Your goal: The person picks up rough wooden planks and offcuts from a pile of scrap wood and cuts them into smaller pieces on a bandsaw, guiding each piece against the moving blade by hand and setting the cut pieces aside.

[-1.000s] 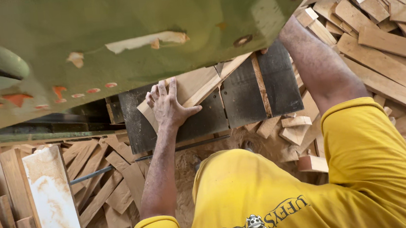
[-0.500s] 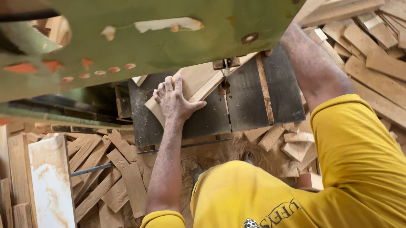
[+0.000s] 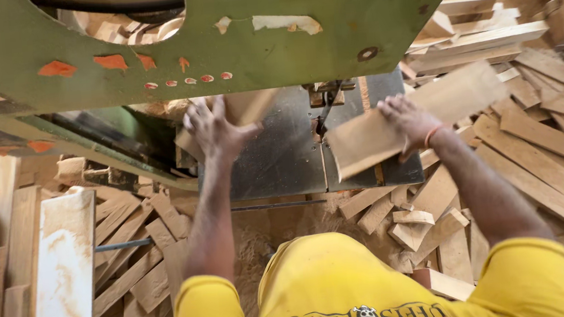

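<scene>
Head view looks straight down on a band saw's dark steel table [image 3: 282, 158], smooth and dusted with sawdust, under a green painted housing [image 3: 285, 36] with chipped orange patches. The left hand [image 3: 215, 132] lies spread, fingers splayed, over a pale wooden piece [image 3: 250, 105] at the table's far left edge, pressing on it rather than closing round it. The right hand [image 3: 409, 119] rests flat on a broad rough-sawn board [image 3: 421, 116], a tilted rectangle that overhangs the table's right edge; its near-left corner sits just beside the thin blade [image 3: 324, 110] at the slot. Flat, straight-cut offcuts [image 3: 539, 143] lie heaped around the table. A white-faced plank [image 3: 64, 273] stands at the left.
</scene>
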